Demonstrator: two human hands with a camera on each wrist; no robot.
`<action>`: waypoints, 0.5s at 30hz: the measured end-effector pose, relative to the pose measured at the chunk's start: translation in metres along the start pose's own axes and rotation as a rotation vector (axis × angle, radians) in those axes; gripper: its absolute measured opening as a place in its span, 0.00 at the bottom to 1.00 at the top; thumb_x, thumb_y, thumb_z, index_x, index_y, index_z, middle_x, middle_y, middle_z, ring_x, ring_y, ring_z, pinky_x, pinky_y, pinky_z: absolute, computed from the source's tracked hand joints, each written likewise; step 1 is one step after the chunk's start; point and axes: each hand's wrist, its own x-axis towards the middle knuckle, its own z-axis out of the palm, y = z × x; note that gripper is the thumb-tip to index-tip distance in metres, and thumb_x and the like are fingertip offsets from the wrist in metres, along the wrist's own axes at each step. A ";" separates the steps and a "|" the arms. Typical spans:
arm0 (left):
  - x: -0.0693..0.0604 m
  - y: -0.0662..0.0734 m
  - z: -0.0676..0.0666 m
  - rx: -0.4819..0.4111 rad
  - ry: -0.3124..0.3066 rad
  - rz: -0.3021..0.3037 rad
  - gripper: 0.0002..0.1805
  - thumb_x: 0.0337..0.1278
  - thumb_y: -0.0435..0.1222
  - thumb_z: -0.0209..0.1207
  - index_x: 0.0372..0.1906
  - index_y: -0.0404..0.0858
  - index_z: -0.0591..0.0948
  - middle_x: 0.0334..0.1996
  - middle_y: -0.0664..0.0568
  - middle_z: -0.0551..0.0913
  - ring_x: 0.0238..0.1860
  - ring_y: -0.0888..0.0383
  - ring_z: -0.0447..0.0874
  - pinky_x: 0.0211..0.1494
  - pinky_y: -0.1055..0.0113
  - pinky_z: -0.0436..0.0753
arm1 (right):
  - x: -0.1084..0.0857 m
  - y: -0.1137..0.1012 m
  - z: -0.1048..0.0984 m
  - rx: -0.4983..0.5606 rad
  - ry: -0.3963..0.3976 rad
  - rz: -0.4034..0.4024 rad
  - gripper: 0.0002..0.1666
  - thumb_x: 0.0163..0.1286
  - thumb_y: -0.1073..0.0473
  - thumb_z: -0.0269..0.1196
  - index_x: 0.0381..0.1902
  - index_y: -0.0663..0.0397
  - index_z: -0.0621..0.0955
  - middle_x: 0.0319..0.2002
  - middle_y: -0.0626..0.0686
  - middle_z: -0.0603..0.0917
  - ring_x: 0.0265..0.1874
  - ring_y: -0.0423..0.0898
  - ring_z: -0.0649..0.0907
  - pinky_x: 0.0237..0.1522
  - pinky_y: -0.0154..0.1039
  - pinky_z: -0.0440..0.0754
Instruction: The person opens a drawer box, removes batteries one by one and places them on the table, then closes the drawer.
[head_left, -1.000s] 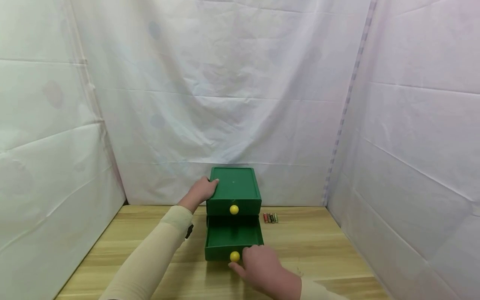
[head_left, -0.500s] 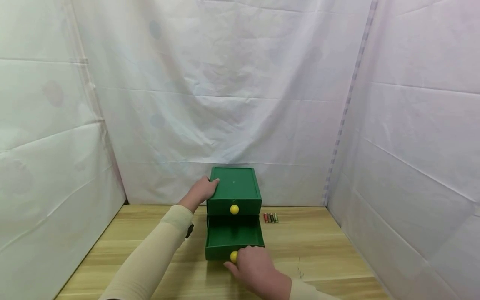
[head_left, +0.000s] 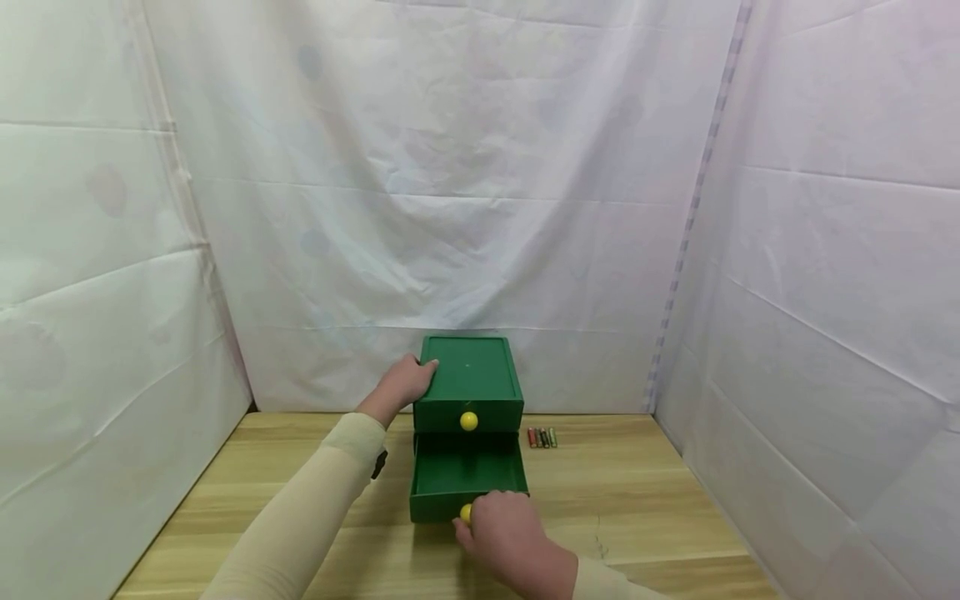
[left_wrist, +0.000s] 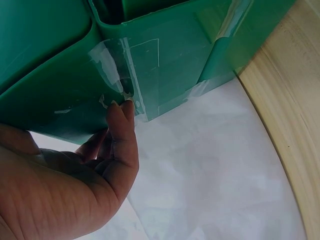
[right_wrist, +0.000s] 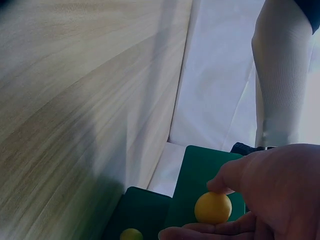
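Note:
A green two-drawer cabinet [head_left: 468, 367] stands with its lower drawer [head_left: 435, 506] pulled out; no contents show inside it. The upper drawer is closed, a yellow knob [head_left: 468, 421] on its front. My left hand [head_left: 405, 380] grips the cabinet's left edge, thumb on top; the left wrist view has this hand's [left_wrist: 75, 185] fingertips against the taped green side. At the lower drawer's front, my right hand [head_left: 513, 537] partly covers the yellow knob [head_left: 466, 512]. In the right wrist view the thumb and fingers of that hand [right_wrist: 280, 195] pinch the knob [right_wrist: 213, 207].
Several small batteries [head_left: 542, 437] lie side by side on the wooden table [head_left: 630, 492], just right of the cabinet. White cloth [head_left: 465, 167] hangs behind and along both sides.
My right hand has shifted a little left, from beside the lower knob to around it. The left hand, the cabinet and the lower drawer show no clear movement.

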 end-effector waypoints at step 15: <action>-0.001 0.002 -0.001 -0.007 0.005 0.002 0.42 0.92 0.56 0.44 0.83 0.23 0.60 0.77 0.27 0.70 0.65 0.36 0.78 0.65 0.41 0.79 | 0.005 -0.001 0.000 0.031 -0.009 0.037 0.37 0.80 0.33 0.65 0.13 0.45 0.75 0.16 0.45 0.72 0.18 0.44 0.72 0.27 0.38 0.73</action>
